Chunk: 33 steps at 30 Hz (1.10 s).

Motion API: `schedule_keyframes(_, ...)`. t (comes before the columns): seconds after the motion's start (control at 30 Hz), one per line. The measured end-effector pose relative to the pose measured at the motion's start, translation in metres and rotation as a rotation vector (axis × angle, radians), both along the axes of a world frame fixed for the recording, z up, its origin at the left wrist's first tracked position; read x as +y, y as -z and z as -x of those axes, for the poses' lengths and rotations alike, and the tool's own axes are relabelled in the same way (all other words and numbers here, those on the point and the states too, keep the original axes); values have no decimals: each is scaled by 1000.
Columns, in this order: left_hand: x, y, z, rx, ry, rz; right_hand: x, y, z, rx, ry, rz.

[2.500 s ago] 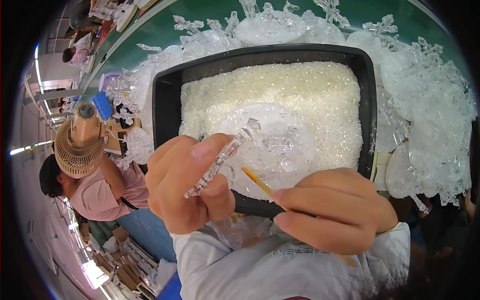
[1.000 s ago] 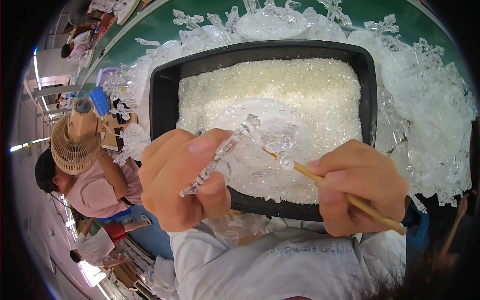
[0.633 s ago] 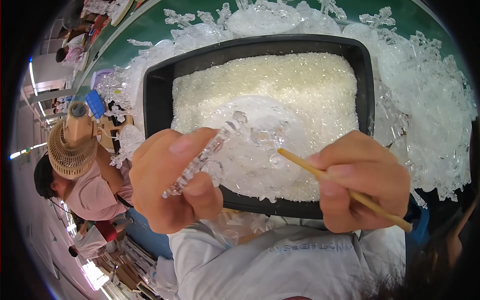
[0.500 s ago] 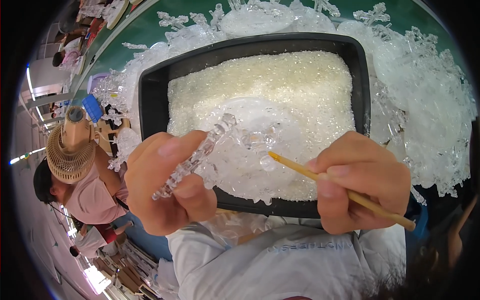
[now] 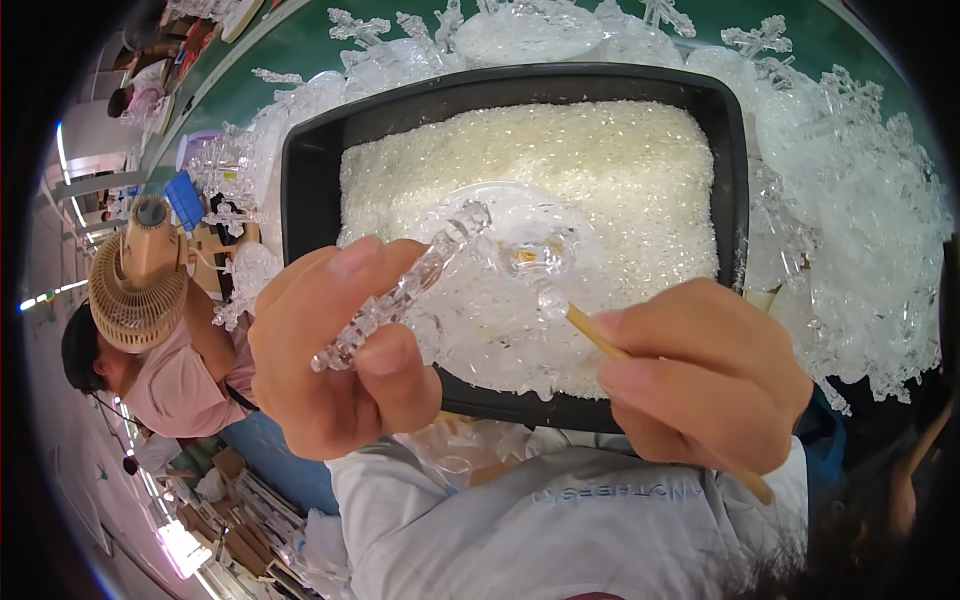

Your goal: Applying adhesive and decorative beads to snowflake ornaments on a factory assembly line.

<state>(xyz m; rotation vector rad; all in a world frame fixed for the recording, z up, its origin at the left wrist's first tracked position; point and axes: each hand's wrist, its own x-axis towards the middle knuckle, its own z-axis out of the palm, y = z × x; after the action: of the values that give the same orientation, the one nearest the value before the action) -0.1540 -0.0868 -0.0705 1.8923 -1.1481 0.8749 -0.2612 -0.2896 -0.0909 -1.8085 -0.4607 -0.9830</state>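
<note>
My left hand grips a clear plastic snowflake ornament by its edge, held edge-on so it looks like a knobbly rod. My right hand holds a thin wooden stick whose tip points into a clear round plastic dish. The dish lies over a black tray filled with small clear plastic bits. Both hands hover over the tray's near edge.
Heaps of clear snowflake ornaments surround the tray on the green table. At the left, another person sits beside a beige desk fan. A blue object lies near the fan.
My right hand turned the stick and brought its tip forward into the clear dish. My left hand kept the ornament at about the same angle over the tray's near edge.
</note>
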Motion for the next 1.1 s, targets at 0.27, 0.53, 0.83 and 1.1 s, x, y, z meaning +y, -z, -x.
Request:
schedule_keyframes(0.27, 1, -1, -1, 5, -23, 1, -1, -5, 9, 99, 11, -35)
schedule_keyframes(0.53, 3, -2, -8, -107, 0, -40, -11, -6, 13, 161, -32, 55)
schedule_keyframes(0.83, 4, 0, -9, -91, 98, 23, -7, -12, 27, 217, -117, -66)
schedule_keyframes(1.1, 4, 0, -10, -59, 136, 29, -9, -11, 24, 250, -145, -6)
